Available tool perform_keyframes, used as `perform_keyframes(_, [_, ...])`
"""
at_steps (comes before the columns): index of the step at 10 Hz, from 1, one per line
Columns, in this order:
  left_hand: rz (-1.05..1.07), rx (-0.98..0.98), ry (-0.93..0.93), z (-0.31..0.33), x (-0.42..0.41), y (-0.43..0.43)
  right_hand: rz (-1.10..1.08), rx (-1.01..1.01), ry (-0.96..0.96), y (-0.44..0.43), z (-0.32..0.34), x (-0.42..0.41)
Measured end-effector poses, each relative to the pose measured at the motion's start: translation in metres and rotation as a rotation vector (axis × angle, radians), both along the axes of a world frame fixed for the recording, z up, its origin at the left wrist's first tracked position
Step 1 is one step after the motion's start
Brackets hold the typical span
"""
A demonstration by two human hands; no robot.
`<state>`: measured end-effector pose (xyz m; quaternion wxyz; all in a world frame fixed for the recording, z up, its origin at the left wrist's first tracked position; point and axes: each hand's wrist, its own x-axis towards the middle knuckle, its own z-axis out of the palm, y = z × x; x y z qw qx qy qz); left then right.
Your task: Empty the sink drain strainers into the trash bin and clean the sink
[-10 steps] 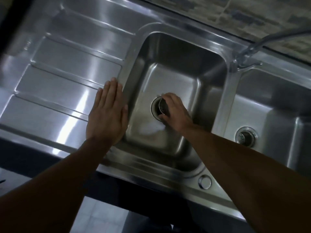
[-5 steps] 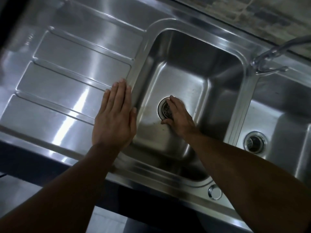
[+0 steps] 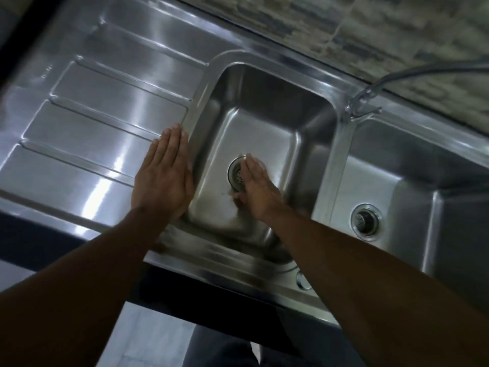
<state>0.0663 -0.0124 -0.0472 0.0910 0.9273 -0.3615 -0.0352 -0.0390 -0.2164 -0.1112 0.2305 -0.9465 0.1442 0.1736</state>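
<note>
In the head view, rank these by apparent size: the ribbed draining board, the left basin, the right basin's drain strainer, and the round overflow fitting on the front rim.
Largest to smallest:
1. Draining board
2. Left basin
3. Right basin's drain strainer
4. Overflow fitting, partly hidden by the right forearm and nearer the camera, so this last place is uncertain.

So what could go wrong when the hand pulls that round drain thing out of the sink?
The right hand pinches the left basin's strainer only at its edge, so it might slip and spill bits back into the basin. The left hand leans flat on the shiny drainboard, which could be slippery. No bin shows here, so bits may drip on the way.
</note>
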Motion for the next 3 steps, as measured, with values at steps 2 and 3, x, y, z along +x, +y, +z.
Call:
perform_keyframes(2, [0.077, 0.051, 0.196, 0.036, 0.0, -0.015, 0.045, -0.028, -0.075, -0.011, 0.067, -0.034])
perform_keyframes(3, [0.07, 0.087, 0.194, 0.058, -0.018, -0.032, 0.042, -0.05, -0.069, -0.024, 0.098, -0.054])
